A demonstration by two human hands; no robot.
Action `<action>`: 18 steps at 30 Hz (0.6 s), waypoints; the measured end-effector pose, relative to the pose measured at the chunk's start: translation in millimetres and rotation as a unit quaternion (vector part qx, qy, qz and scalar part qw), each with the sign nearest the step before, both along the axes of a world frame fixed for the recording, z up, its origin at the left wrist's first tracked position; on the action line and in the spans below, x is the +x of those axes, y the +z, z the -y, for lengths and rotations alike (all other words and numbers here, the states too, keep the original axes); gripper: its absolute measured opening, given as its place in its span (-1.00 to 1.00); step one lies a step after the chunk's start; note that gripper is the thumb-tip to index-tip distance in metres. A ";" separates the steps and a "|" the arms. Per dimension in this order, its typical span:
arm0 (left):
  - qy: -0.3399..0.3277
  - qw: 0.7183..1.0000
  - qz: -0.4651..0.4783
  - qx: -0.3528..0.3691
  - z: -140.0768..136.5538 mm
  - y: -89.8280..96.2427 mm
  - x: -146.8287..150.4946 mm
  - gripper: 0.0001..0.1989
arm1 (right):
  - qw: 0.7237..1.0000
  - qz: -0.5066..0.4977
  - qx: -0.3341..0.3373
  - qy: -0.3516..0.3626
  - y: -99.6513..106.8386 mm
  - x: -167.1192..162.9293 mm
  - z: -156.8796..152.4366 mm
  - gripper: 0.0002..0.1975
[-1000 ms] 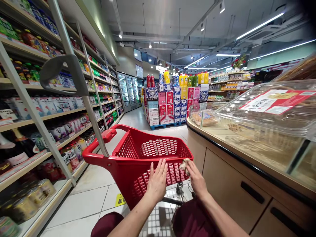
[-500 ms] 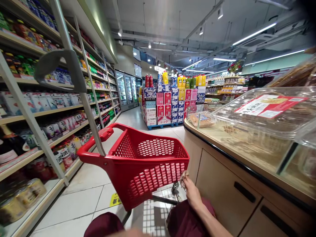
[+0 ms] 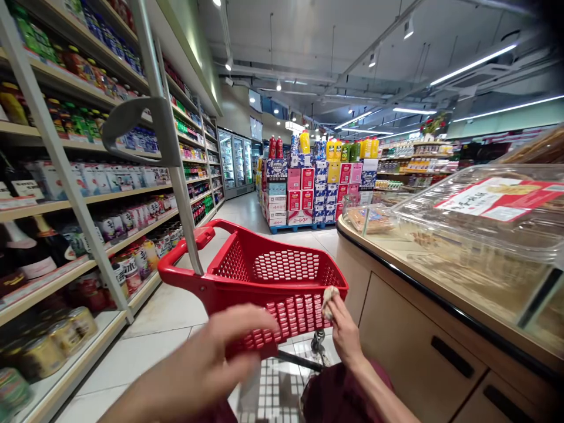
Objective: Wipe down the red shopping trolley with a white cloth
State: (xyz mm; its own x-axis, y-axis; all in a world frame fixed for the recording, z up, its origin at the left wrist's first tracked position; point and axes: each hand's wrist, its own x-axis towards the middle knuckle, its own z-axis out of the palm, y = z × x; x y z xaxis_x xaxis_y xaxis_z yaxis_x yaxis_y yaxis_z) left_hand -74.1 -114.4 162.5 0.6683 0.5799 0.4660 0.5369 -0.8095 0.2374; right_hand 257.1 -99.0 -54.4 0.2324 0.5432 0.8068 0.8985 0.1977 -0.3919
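A red plastic shopping basket cart (image 3: pixel 282 288) stands right in front of me, its lattice side facing me. My right hand (image 3: pixel 346 329) presses a crumpled pale cloth (image 3: pixel 329 301) against the basket's side near its right front corner. Closer to the camera, my left hand (image 3: pixel 211 358) is raised before the cart's near side, smeared by motion. Its thumb and fingers are apart and nothing shows between them. It hides the lower left part of the basket. A grey loop handle (image 3: pixel 143 132) on a metal pole rises at the cart's left end.
Drink shelves (image 3: pixel 101 200) run along the left. A wooden counter (image 3: pixel 414 329) with clear food boxes (image 3: pixel 476 217) stands close on my right. Stacked cartons topped with bottles (image 3: pixel 308 188) stand on a blue pallet ahead, with glass-door fridges (image 3: pixel 235 158) farther back.
My left hand has come up from the bottom edge to in front of the cart. My right hand has moved the cloth slightly up the basket's side. The camera view has shifted slightly left.
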 end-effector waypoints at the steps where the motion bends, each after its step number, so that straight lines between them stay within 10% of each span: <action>1: 0.025 1.000 -0.012 0.009 -18.0 6.1 -0.9 -0.62 | 1.000 -0.004 0.013 0.009 10.7 -4.8 -3.3 -0.47; 6: 0.318 0.933 0.030 0.165 -101.8 1.0 -36.7 -0.56 | 0.997 0.030 -0.001 0.068 14.9 -37.7 -14.2 -0.41; 10: 0.303 0.935 -0.085 0.161 -127.9 -11.6 -65.9 -0.61 | 0.990 0.051 -0.024 0.129 6.9 -45.3 -13.6 -0.44; 14: 0.284 0.940 -0.088 0.169 -122.4 -10.7 -65.0 -0.73 | 0.994 -0.025 0.062 0.091 50.1 -61.0 -43.4 -0.48; 18: 0.296 0.935 -0.047 0.187 -107.8 -14.4 -46.4 -0.75 | 0.982 -0.018 0.031 0.185 91.8 -147.2 -81.1 -0.44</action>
State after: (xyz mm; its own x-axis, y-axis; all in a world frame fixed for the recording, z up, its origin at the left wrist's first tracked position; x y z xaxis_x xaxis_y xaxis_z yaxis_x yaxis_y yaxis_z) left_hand -120.5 -6.6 148.0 0.3304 0.6693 0.6655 0.9217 -0.3805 -0.0749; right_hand 109.9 -17.8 37.3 0.0578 0.5456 0.8360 0.7461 0.5329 -0.3993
